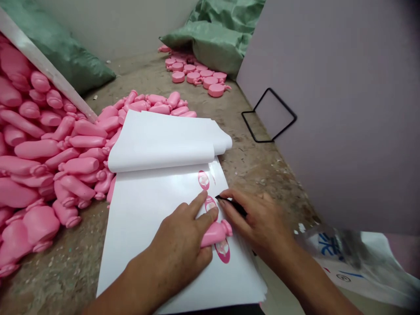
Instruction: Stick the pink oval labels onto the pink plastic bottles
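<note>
My left hand [182, 238] is closed round a small pink plastic bottle [215, 234], its necked end pointing right. The index finger rests on the white sticker sheet [141, 227], by an oval pink sticker [210, 204]. More oval stickers lie in the same column: one above [203, 180] and one below [223, 251], partly covered by the bottle. My right hand [256, 214] pinches slim black tweezers [234, 204], their pointed tip at the right edge of the middle sticker. The sheet tops a stack, with upper sheets [170, 140] folded back over its far end.
Pink bottles [75, 142] are heaped at left, partly behind a white board edge [49, 61]. Round pink pieces [206, 78] lie at the back near a green sack [213, 46]. A black wire frame [271, 116] stands by the right panel [344, 109]; a printed plastic bag [357, 267] lies lower right.
</note>
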The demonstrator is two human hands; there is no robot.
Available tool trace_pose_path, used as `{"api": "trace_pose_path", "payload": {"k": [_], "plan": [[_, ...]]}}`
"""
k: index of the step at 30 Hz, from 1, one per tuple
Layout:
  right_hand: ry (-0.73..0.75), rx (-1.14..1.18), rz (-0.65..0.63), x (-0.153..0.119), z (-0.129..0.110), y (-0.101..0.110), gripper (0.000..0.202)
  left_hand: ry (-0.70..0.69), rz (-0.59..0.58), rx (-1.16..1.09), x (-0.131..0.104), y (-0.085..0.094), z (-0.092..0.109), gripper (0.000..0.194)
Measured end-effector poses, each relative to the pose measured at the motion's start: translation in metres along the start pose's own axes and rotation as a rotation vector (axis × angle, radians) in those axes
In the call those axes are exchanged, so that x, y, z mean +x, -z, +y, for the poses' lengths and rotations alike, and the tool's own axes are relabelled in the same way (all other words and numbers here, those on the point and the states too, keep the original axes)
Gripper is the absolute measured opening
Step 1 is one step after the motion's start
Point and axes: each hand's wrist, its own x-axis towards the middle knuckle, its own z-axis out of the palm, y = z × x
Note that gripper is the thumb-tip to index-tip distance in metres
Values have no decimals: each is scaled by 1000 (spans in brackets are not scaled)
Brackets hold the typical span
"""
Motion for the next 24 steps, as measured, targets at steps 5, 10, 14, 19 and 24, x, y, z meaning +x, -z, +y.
{"api": "trace_pose_path", "payload": {"k": [5,10,14,19,24], "plan": [[36,-38,4,0,-3,3,17,11,9,-9,1,-3,1,76],[70,-76,56,-1,-7,1,21,18,-21,-19,2,-2,2,75],[55,-79,35,0,-8,1,19,22,-26,-30,3,0,3,76],[-10,-29,31,3,-9,-2,17,22,-21,-32,3,0,3,76],[-40,-35,-9,7,-8,-2,17,-8,30,-147,0,0,-1,71]]}}
